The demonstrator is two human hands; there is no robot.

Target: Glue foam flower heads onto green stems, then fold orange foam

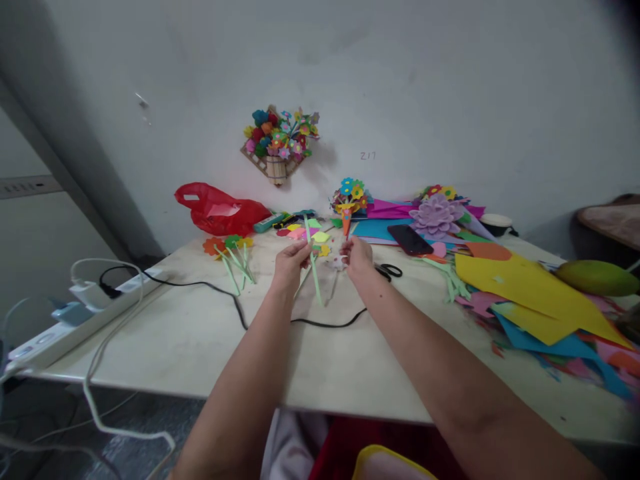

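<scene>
Head view: left hand [293, 262], grip pinched on pale green strip [317, 283], narrow, flat, slanting over pale smooth desk [200, 360]. Right hand [359, 256] beside whitish flower shape [336, 263]; fingers curled, cannot tell whether grip holds anything. Scalloped orange flower [214, 246] and slender green stems [229, 272] lie left. Looped-handle black scissors [393, 270] near right hand. Far right: flat yellow sheet [525, 283], layered. Behind: many-petalled lilac flower [436, 215], crinkled red plastic bag [220, 212].
</scene>
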